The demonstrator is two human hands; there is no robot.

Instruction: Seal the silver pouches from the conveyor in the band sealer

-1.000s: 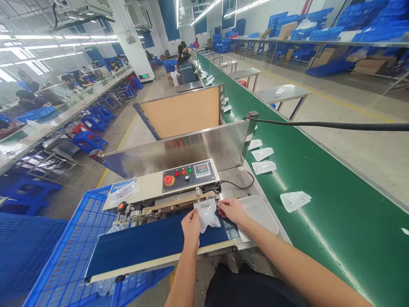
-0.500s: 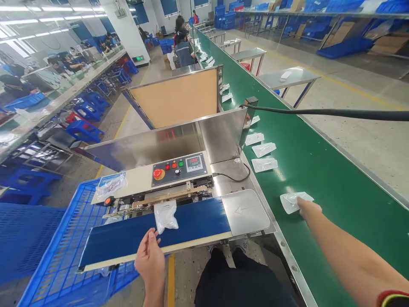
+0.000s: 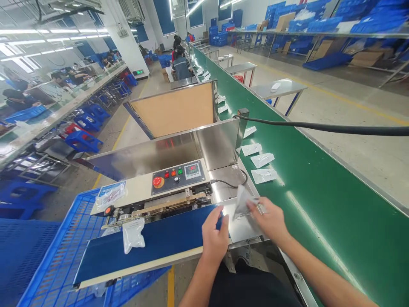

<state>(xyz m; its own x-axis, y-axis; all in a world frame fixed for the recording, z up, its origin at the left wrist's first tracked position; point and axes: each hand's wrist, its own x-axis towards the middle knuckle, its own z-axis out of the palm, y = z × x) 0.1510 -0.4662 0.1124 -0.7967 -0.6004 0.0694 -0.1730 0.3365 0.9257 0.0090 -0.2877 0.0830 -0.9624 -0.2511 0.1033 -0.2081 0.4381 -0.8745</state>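
Observation:
Between the thumb and fingers of my right hand (image 3: 268,216) is a small plastic bag (image 3: 243,201), blurred by motion, above the metal plate at the right end of the sealing machine (image 3: 177,177). My left hand (image 3: 216,234) is just left of the bag, over the blue belt (image 3: 166,238), with thumb and fingers apart and nothing between them. Farther left, a white filled bag (image 3: 133,235) hangs from the sealer's rollers and lies on the blue belt.
Several flat bags (image 3: 263,175) lie on the green conveyor (image 3: 322,204) to the right. A blue crate (image 3: 51,260) stands at the machine's left end. A metal panel (image 3: 166,147) rises behind the sealer, and a black cable (image 3: 319,125) crosses the conveyor.
My right hand has lifted the bag off the green conveyor and brought it left to the sealer. My left hand has moved right. The white bag on the blue belt has travelled left.

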